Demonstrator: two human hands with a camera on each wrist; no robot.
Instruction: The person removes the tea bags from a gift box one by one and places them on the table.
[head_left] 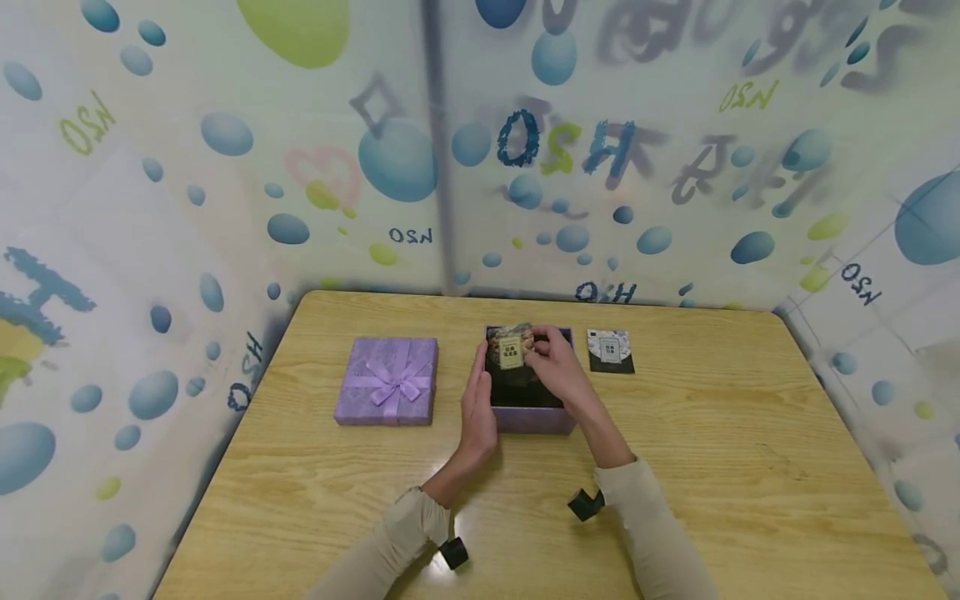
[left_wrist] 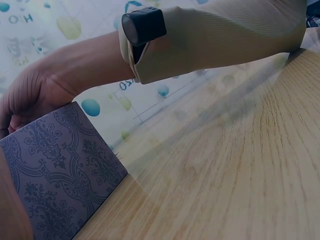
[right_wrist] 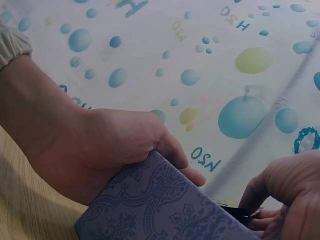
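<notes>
An open purple gift box with a dark inside stands at the middle of the wooden table. My left hand lies flat along the box's left wall, fingers straight; the right wrist view shows this hand against the patterned wall. My right hand pinches a small clear packet with a pale label over the far end of the box. In the left wrist view, the right hand reaches over the box wall.
The box's purple lid with a ribbon bow lies to the left. A small black card with a patterned packet lies right of the box. Bubble-printed walls enclose the table on three sides.
</notes>
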